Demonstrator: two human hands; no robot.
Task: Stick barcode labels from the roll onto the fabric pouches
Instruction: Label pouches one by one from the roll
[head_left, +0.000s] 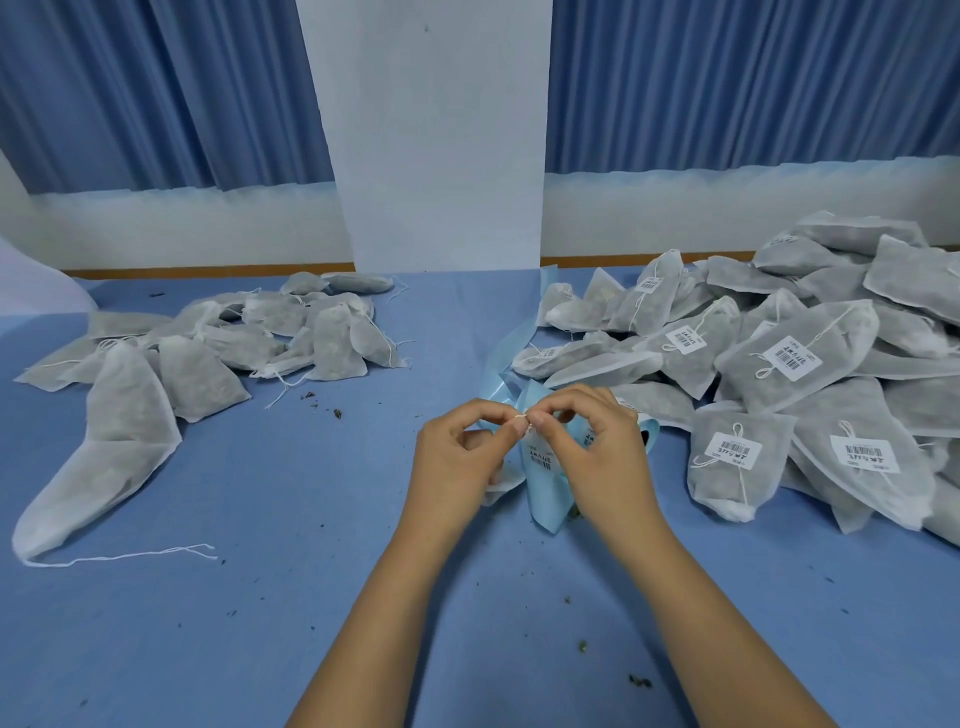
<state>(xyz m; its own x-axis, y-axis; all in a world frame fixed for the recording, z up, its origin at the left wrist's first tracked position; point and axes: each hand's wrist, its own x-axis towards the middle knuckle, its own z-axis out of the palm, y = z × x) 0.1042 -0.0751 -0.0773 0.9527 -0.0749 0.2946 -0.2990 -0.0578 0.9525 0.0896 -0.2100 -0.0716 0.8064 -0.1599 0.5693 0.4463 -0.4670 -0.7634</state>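
Blue table (311, 493); left hand (457, 457), right hand (602, 452), grips tight on white barcode label (540, 457).

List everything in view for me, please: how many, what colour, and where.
unlabelled grey-white fabric pouches: a loose pile, left of the table
labelled grey-white fabric pouches: a bigger pile, right
light blue backing strip: one, centre, beneath the hands
white barcode label: one, on that strip
dark crumbs: several, scattered
blue table cover: one
blue pleated curtains: two, behind
white wall panel: one, between the curtains
left hand and right hand: fingertips together, seemingly pinching the label's top edge
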